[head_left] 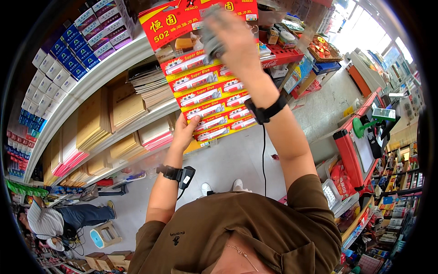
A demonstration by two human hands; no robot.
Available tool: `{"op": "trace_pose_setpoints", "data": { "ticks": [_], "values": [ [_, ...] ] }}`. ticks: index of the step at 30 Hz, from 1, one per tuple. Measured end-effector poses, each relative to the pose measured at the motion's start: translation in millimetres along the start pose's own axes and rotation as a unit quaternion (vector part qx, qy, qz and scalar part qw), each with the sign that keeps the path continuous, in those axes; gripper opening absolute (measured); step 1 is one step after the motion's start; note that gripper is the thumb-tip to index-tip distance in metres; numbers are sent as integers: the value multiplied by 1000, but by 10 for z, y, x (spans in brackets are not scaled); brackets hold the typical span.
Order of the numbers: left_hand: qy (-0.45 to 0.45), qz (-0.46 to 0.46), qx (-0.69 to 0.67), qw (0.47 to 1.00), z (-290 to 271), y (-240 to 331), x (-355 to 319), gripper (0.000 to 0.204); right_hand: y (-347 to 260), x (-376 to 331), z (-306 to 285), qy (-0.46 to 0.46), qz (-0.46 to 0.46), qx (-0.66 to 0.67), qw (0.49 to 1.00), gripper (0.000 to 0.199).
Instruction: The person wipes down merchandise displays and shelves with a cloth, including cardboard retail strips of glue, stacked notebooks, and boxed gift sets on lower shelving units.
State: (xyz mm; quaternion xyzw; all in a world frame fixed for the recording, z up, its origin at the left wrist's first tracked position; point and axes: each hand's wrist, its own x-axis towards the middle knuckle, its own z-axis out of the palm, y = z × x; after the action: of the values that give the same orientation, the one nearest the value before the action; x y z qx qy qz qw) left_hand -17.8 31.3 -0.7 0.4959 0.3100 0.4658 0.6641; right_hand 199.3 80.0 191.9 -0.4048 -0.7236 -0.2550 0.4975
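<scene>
A tall red and yellow display card of glue tubes hangs or is held upright in front of me, with several small tubes in rows. My left hand is closed on its lower left edge, thumb on the front. Across the upper part of the card is my right hand, blurred by motion, with a grey cloth bunched under its fingers. The cloth lies against or just in front of the card's face, hiding part of it; exact contact cannot be made out. Each wrist wears a black strap.
To the left, white shelves carry stacked small boxes and brown envelopes. A person is beside a stool at lower left. On the right stands a red-edged counter; a black cable dangles from my right wrist.
</scene>
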Motion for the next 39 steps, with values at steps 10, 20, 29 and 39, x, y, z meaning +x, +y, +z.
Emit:
{"op": "trace_pose_setpoints", "data": {
  "ticks": [10,20,29,39],
  "values": [
    [12,29,1,1000,70,-56,-25,38,-366,171,115,-69,-110,-50,990,53],
    [-26,26,-45,998,82,31,-95,41,430,-280,-305,-42,31,-26,998,70],
    [-9,11,-57,998,96,42,-74,38,201,-1465,-456,-132,188,91,969,77],
    [41,52,-3,998,-66,-65,-46,40,226,-2093,-959,-301,307,142,891,41]
  ]
}}
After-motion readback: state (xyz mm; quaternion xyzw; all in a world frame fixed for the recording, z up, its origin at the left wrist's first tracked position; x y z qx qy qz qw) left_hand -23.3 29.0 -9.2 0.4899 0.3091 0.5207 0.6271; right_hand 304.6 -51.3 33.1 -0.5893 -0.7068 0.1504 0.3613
